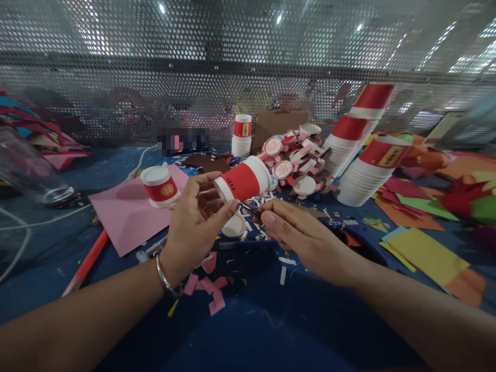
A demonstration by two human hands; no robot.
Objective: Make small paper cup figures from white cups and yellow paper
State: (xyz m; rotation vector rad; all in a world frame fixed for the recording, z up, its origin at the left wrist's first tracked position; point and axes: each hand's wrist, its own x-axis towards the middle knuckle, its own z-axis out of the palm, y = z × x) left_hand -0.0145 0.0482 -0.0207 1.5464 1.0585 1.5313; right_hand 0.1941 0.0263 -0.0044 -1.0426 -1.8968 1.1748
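Note:
My left hand (197, 214) is wrapped round a paper cup (243, 181), white with a red band and small dark lettering. The cup is tilted on its side, well above the table. In my right hand (298, 232) is what looks like a pair of scissors (250, 208), dark and slim, its handles mostly hidden by my fingers. Its tip points at the underside of the cup, close to my left thumb; whether it touches cannot be made out. Below the cup lies a round white cup piece (233, 226) among paper scraps.
Another red-banded cup (158, 186) stands on a pink sheet (132, 219) at left. Behind are a heap of cut cup pieces (284, 168) and tall cup stacks (358, 170). Coloured paper (428, 253) lies at right, a clear glass jar (36, 173) at far left.

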